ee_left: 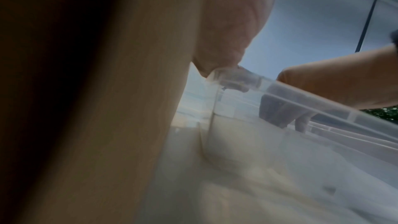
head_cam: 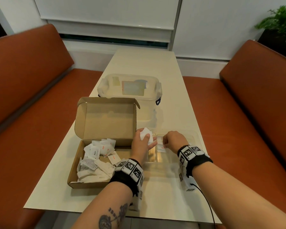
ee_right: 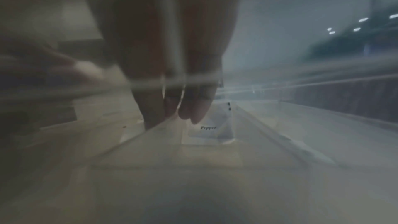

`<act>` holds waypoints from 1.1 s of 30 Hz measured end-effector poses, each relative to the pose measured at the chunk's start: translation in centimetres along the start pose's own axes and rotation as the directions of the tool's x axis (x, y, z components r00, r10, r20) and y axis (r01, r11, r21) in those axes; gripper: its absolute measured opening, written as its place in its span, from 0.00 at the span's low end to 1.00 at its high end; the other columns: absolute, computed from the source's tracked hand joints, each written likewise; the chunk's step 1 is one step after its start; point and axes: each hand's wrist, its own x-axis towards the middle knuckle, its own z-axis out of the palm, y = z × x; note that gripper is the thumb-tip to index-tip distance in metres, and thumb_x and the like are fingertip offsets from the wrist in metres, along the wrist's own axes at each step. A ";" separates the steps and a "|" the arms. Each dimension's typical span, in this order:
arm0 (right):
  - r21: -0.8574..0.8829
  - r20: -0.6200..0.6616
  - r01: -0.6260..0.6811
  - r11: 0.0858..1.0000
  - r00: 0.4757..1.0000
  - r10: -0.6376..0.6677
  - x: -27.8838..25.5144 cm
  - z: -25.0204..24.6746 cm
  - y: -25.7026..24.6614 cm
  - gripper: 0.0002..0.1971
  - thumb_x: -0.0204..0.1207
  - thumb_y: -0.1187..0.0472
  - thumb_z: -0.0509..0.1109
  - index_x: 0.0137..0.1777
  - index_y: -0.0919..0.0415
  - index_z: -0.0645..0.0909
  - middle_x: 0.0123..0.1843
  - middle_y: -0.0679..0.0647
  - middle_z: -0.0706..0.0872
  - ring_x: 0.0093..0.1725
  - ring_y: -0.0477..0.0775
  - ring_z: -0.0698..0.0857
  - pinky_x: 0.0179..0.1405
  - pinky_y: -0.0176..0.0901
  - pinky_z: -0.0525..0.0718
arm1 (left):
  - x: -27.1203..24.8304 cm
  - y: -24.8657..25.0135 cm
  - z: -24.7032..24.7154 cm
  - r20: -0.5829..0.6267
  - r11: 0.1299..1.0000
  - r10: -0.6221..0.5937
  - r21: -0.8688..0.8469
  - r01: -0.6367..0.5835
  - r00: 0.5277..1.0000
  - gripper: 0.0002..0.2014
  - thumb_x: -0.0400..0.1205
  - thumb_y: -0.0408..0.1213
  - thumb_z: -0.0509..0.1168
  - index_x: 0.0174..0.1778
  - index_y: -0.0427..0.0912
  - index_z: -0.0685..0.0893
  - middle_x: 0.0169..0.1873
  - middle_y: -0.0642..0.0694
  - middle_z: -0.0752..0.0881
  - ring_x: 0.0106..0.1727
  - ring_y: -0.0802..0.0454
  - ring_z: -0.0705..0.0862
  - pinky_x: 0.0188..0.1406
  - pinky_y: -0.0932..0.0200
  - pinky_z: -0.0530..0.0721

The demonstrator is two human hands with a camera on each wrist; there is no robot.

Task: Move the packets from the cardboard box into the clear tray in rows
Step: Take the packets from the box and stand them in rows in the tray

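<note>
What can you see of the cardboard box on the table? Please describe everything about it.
The cardboard box is a plain brown mailer with a hinged lid that stands open and upright at its far side, side flaps folded in. It sits flat on the pale table, at the left of the clear tray and in front of a lidded plastic container. Its near half holds a loose heap of small white packets. The left forearm crosses its right edge.

Matt cardboard box point(head_cam: 106, 123), clear plastic tray point(head_cam: 195, 138), paper packets point(head_cam: 96, 156)
</note>
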 end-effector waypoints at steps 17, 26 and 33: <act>-0.067 -0.074 0.050 0.997 0.996 -0.055 -0.1 1.2 -0.2 0.04 0.74 0.63 0.69 0.47 0.59 0.80 0.51 0.56 0.82 0.50 0.58 0.82 0.41 0.42 0.73 | -0.3 0.2 0.1 0.028 0.999 -0.003 0.052 0.001 1.000 0.13 0.85 0.26 0.57 0.57 0.50 0.76 0.60 0.34 0.78 0.57 0.39 0.87 0.46 0.54 0.90; 0.545 -0.261 0.186 0.818 0.964 -0.046 -1.2 -1.8 -2.1 0.05 0.73 0.63 0.71 0.45 0.54 0.84 0.39 0.43 0.84 0.32 0.37 0.79 0.38 0.34 0.76 | -0.3 0.5 0.4 0.049 0.998 -0.003 0.068 -0.001 0.999 0.10 0.83 0.29 0.65 0.53 0.49 0.78 0.51 0.43 0.82 0.41 0.50 0.91 0.34 0.61 0.88; 0.517 -0.201 0.164 0.840 0.977 -0.067 -1.7 -1.8 -2.4 0.18 0.65 0.65 0.79 0.53 0.57 0.81 0.46 0.47 0.80 0.40 0.47 0.80 0.45 0.41 0.81 | 0.1 0.9 0.7 -0.003 0.995 -0.090 -0.033 0.090 0.996 0.09 0.88 0.42 0.55 0.53 0.48 0.81 0.55 0.35 0.82 0.49 0.42 0.86 0.31 0.56 0.88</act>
